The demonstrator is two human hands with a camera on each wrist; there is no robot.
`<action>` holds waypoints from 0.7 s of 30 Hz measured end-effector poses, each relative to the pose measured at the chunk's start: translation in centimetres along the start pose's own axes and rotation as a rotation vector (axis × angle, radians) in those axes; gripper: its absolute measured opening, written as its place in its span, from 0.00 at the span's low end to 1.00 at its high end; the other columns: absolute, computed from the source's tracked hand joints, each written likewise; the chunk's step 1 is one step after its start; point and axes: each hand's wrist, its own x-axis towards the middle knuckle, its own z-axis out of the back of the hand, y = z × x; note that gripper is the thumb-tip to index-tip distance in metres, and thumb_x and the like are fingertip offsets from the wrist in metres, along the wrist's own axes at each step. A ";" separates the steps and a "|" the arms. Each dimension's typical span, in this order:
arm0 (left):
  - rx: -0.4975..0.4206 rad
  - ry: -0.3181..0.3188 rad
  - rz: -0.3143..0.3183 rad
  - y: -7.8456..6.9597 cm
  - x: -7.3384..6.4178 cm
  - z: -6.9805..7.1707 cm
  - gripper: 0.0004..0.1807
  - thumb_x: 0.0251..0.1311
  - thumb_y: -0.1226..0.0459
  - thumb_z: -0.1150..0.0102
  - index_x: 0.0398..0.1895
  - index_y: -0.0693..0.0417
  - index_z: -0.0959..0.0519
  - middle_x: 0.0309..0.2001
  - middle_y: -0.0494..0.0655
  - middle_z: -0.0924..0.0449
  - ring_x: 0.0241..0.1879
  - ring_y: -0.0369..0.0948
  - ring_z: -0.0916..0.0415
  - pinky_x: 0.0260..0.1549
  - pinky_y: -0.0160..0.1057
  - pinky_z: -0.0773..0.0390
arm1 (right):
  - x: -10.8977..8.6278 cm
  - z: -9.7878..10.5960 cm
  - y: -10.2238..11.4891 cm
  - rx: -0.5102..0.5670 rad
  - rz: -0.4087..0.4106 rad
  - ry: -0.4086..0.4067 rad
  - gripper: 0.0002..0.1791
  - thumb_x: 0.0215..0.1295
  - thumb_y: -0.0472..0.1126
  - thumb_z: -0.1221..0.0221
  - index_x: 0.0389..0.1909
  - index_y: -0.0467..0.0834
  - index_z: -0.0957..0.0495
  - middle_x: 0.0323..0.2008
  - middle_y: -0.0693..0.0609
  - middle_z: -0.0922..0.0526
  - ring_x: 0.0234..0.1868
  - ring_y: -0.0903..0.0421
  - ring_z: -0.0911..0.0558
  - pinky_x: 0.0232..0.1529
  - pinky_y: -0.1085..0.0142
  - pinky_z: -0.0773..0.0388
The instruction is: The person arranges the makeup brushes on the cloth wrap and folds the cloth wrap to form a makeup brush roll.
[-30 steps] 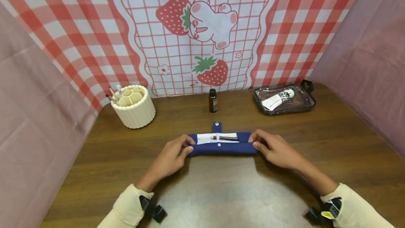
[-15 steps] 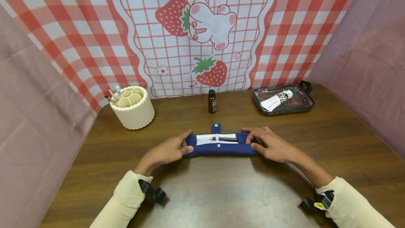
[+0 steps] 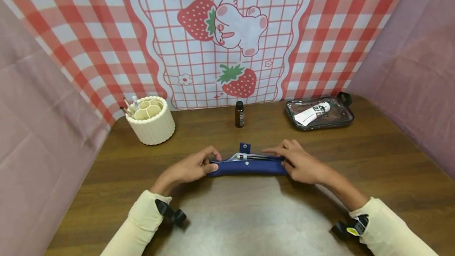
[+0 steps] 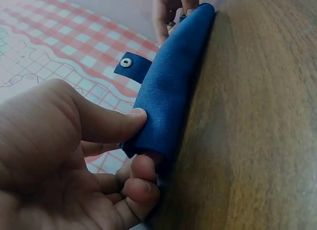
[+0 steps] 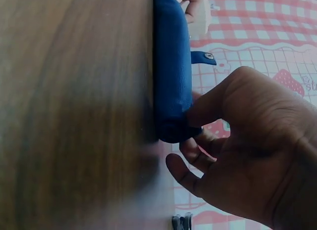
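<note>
A blue fabric brush pouch [image 3: 247,166] lies across the middle of the wooden table [image 3: 249,216], folded over lengthwise. Its snap tab [image 3: 244,147] sticks up at the far edge. A thin strip of white lining and a dark brush handle [image 3: 254,156] show along the top. My left hand [image 3: 207,163] pinches the pouch's left end between thumb and fingers, seen close in the left wrist view [image 4: 141,141] on the blue cloth [image 4: 173,81]. My right hand [image 3: 284,160] pinches the right end [image 5: 190,128] of the pouch [image 5: 172,76], its fingers lying along the top edge.
A cream ribbed holder [image 3: 151,123] with several brushes stands at the back left. A small dark bottle [image 3: 239,114] stands behind the pouch. A clear zip case [image 3: 320,112] holding a white tube lies at the back right. Checked and pink cloth walls close in three sides.
The pouch's front layer has been folded up and over, so the white lining and brushes are almost covered. Both hands have shifted slightly away from me with it.
</note>
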 end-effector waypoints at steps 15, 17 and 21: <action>0.114 -0.146 -0.155 1.2 0.0 -0.9 0.07 0.63 0.64 0.33 0.42 0.51 0.20 0.39 0.48 0.27 0.36 0.45 0.32 0.36 0.38 0.32 | 2.0 -1.0 0.4 0.038 0.159 0.029 0.27 0.54 0.23 0.46 0.54 0.46 0.22 0.56 0.57 0.21 0.60 0.57 0.26 0.59 0.54 0.28; 0.111 -0.154 -0.154 1.2 0.0 -1.0 0.07 0.63 0.64 0.32 0.41 0.50 0.20 0.39 0.47 0.27 0.35 0.44 0.32 0.35 0.38 0.32 | 2.5 -1.3 1.2 0.060 0.135 -0.009 0.25 0.59 0.24 0.46 0.57 0.45 0.24 0.53 0.57 0.19 0.58 0.59 0.23 0.58 0.56 0.27; 0.114 -0.173 -0.152 1.2 0.2 -1.1 0.07 0.61 0.64 0.31 0.40 0.50 0.20 0.38 0.46 0.27 0.34 0.43 0.32 0.34 0.38 0.32 | 3.6 -2.0 2.3 0.175 0.063 -0.065 0.21 0.70 0.34 0.43 0.62 0.47 0.26 0.53 0.58 0.17 0.56 0.60 0.20 0.56 0.56 0.24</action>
